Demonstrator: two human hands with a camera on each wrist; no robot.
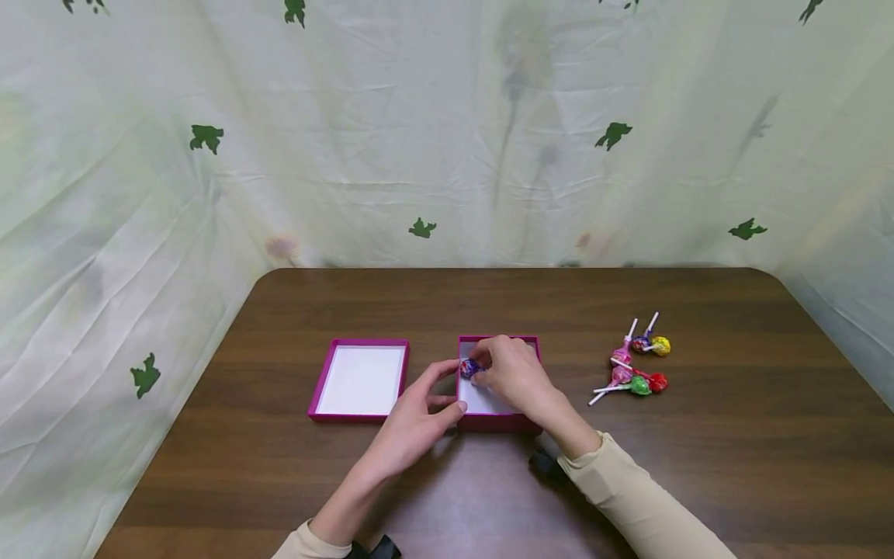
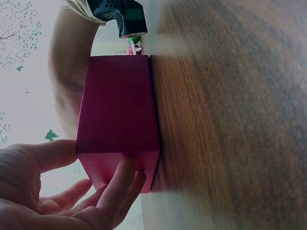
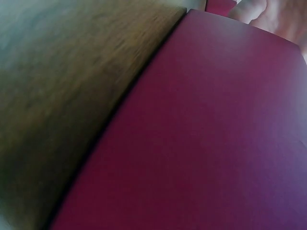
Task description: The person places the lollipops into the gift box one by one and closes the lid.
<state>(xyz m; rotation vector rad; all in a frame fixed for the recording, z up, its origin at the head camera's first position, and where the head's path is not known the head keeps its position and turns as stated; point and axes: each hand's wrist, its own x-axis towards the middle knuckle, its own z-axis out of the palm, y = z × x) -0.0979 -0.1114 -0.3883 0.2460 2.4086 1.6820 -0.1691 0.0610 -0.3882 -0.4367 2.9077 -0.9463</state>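
A magenta box [image 1: 497, 423] with a pale inside stands open-topped on the table. My right hand [image 1: 517, 376] reaches over it and pinches a lollipop in a dark blue-purple wrapper [image 1: 469, 368] near the box's left wall; the lollipop's stick is hidden. Along the outside of that wall lies my left hand [image 1: 412, 423], thumb by the near corner and fingers extended against the side. The left wrist view shows these fingers touching the box's end face [image 2: 100, 165]. In the right wrist view, the box's magenta wall [image 3: 216, 120] fills most of the picture.
The shallow magenta lid [image 1: 359, 380], white inside, lies left of the box. Right of the box is a loose group of lollipops, among them yellow [image 1: 661, 346], red [image 1: 658, 382], green [image 1: 639, 385] and pink [image 1: 621, 376] ones. A pale curtain [image 1: 447, 155] hangs behind the brown table [image 1: 754, 435].
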